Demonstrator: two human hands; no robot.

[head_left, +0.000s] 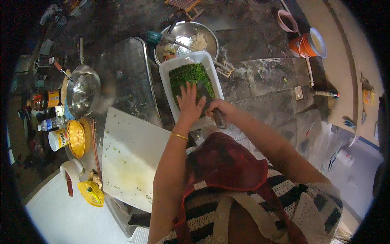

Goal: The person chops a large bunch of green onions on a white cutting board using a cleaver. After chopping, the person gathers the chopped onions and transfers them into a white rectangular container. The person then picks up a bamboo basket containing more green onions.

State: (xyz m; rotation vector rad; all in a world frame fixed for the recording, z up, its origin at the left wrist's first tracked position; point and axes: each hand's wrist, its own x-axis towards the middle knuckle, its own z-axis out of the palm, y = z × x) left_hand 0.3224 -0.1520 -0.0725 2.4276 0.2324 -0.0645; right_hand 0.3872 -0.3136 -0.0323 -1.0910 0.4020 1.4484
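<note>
A white plastic tub (165, 88) before me holds finely chopped greens (190, 73). My left hand (189, 99) is over the greens, fingers spread, with nothing gripped. Its fingertips seem to touch either the greens or the blade beside them; I cannot tell which. At the tub's near right side, my right hand (221, 109) is closed around the handle of what looks like a cleaver (220, 119). Its broad dark blade reaches into the tub, partly hidden by my hands. To the left lies a white cutting board (128, 155) with green scraps on it.
Behind the tub stands a steel basin (210, 33) with food and a long-handled tool. A steel bowl (86, 91), a yellow basket (76, 138), a plastic bottle (53, 123) and a white bucket (58, 140) are at left. An orange bucket (300, 45) is far right.
</note>
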